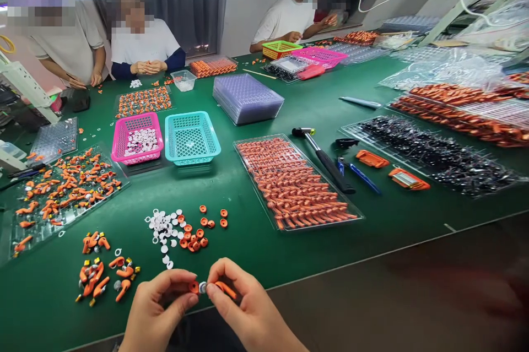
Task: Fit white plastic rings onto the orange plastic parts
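Note:
Near the table's front edge, my left hand pinches a small round orange cap between thumb and fingers. My right hand grips an orange earbud-shaped part with a curved stem; its round grey-white end faces the cap, and I cannot tell whether they touch. Just beyond my hands lie loose orange caps and a scatter of white discs. To the left are small piles of similar orange parts, some with yellow bits.
A pink basket of white pieces stands beside a turquoise basket. Clear trays hold rows of orange parts. A hammer, a blue cutter and dark wired parts lie right. Three people sit across the green table.

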The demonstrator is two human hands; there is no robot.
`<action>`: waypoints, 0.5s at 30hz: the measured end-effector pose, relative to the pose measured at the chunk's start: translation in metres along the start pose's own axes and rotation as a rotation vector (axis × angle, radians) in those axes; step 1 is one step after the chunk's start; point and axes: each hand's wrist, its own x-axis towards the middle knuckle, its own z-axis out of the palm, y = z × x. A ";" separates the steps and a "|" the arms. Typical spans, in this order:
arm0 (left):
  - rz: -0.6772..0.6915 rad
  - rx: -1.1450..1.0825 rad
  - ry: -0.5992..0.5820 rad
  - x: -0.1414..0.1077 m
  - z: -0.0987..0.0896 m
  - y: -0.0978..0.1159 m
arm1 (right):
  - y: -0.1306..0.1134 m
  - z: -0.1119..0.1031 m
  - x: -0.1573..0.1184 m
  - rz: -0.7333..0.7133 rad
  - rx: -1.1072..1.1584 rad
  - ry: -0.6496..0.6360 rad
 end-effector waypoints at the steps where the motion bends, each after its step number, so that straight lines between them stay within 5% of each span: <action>1: 0.034 0.023 0.023 -0.001 -0.001 -0.001 | -0.001 0.002 0.000 0.001 -0.027 -0.006; 15: 0.404 0.344 0.123 -0.005 -0.005 0.001 | -0.008 0.013 0.007 -0.037 -0.251 0.035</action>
